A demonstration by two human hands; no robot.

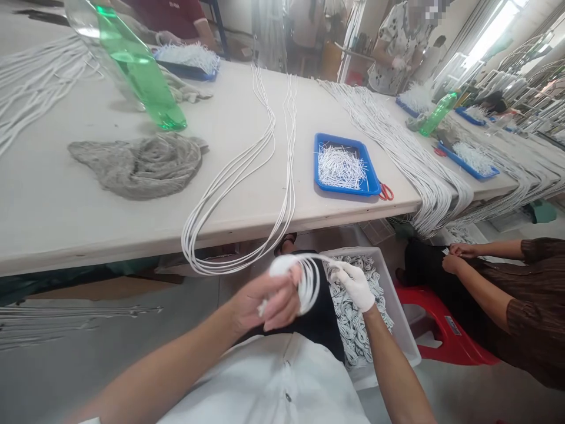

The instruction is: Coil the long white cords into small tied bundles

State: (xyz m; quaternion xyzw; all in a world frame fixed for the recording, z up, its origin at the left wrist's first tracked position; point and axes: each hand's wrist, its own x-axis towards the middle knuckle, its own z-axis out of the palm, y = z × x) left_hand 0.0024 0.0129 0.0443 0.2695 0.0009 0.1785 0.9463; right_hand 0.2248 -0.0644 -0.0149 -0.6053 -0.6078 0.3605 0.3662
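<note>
My bare left hand (276, 300) is closed around a loose coil of white cord (311, 282), held in front of my lap. A single strand runs from the top of the coil across to my right hand (355, 285), which wears a white glove and pinches that strand between thumb and fingers. Some blur lies over the left hand and the coil. Several long white cords (238, 171) lie in a loop on the table ahead, the bend hanging past its front edge. Below my right hand stands a white bin (410, 341) filled with small bundles of cord.
On the white table (247, 235) lie a blue tray (373, 176) of short white pieces, red scissors (386, 192), a grey cloth (150, 165) and a green bottle (145, 82). A co-worker's hands (457, 256) are at the right, beside a red stool (454, 330).
</note>
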